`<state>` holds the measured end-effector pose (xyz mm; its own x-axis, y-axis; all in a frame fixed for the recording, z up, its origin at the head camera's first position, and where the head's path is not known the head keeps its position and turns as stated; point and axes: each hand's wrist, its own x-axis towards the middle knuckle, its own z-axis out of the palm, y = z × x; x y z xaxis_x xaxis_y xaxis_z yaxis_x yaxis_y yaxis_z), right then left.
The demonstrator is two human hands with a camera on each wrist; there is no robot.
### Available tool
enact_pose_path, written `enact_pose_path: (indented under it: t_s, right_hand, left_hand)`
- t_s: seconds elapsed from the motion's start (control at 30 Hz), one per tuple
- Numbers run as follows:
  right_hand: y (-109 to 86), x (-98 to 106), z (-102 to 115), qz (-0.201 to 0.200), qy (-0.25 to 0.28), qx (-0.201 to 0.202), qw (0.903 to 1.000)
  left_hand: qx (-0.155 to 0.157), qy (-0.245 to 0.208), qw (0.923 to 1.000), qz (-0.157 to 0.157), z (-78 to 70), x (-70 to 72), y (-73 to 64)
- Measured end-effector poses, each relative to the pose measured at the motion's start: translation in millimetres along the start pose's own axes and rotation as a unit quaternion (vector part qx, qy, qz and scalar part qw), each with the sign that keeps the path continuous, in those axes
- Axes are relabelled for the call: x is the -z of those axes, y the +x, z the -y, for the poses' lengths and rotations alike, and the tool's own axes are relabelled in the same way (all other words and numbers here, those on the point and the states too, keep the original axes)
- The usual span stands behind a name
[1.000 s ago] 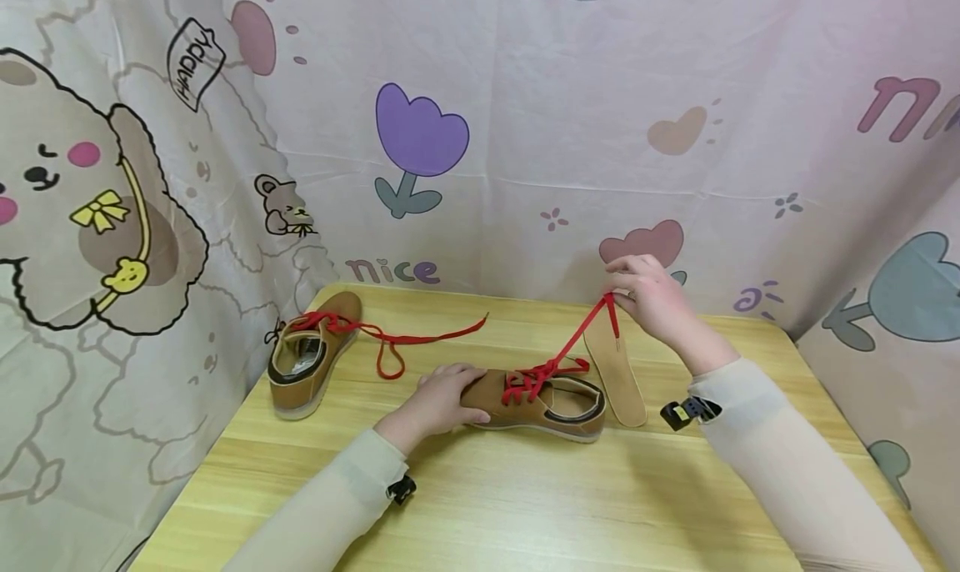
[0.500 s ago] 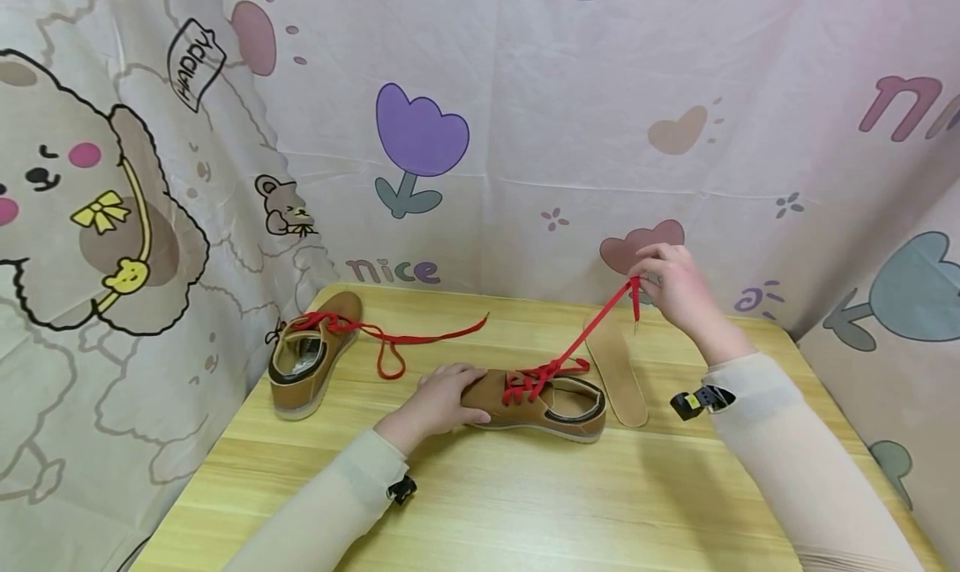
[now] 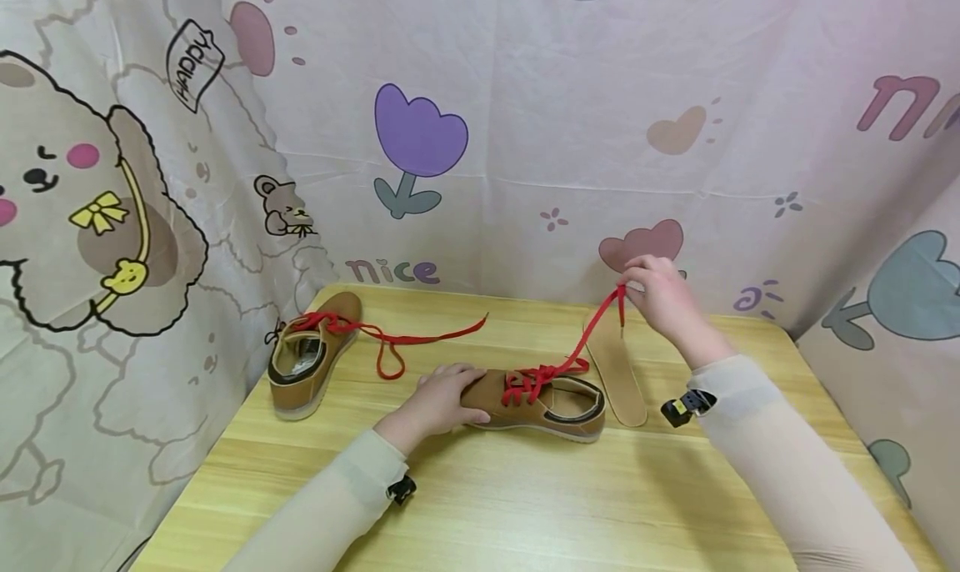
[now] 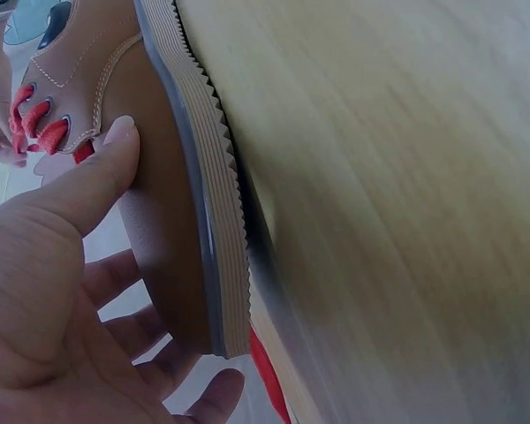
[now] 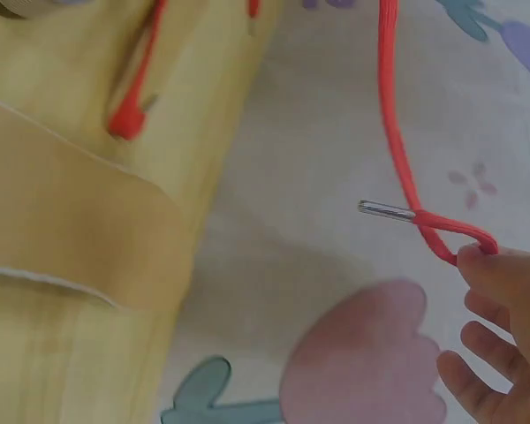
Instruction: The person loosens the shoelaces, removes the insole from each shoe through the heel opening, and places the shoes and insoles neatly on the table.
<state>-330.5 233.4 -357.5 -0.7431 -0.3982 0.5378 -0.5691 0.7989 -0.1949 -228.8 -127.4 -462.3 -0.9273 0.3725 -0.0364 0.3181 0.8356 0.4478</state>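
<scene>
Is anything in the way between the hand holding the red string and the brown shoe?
No, nothing visible. The long red shoelace with its metal tip runs from the right hand through open air to the brown low-cut shoe. The flat tan insole lies beside that shoe on the pale wooden table, not blocking.

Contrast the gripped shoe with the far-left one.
The gripped shoe points left; the far-left shoe points away from the viewer. The right hand holds up one end of the gripped shoe's lace; the far-left shoe's lace lies on the table. Both are brown with red laces.
</scene>
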Motion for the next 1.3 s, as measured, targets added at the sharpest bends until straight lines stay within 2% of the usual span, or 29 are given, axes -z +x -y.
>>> enact_pose_path:
  t_s: [0.2, 0.33, 0.53, 0.87, 1.13, 1.3]
  right_hand:
    - [0.9, -15.1, 14.0, 0.059, -0.010, -0.014, 0.9981]
    - [0.3, -18.7, 19.4, 0.069, -0.014, -0.018, 0.9974]
    - [-4.1, -20.4, 29.7, 0.091, -0.023, 0.001, 0.9956]
    - [-13.7, -15.4, 59.5, 0.089, -0.025, 0.060, 0.9940]
    - [-20.9, -13.0, 76.1, 0.063, -0.024, 0.124, 0.9900]
    - [-26.7, -8.8, 87.8, 0.079, -0.019, 0.137, 0.9872]
  left_hand:
    - [0.000, 0.003, 1.0000, -0.003, 0.7, -1.2, 0.0]
    - [-0.002, 0.004, 1.0000, -0.003, 0.7, -1.5, 0.1]
    - [-0.002, 0.003, 1.0000, -0.002, 1.0, -1.1, -0.1]
    - [0.000, 0.005, 1.0000, -0.003, 0.8, -1.1, -0.3]
    - [-0.002, 0.004, 1.0000, -0.003, 0.1, -1.3, 0.7]
    - [0.000, 0.006, 1.0000, -0.003, 0.3, -1.8, 0.5]
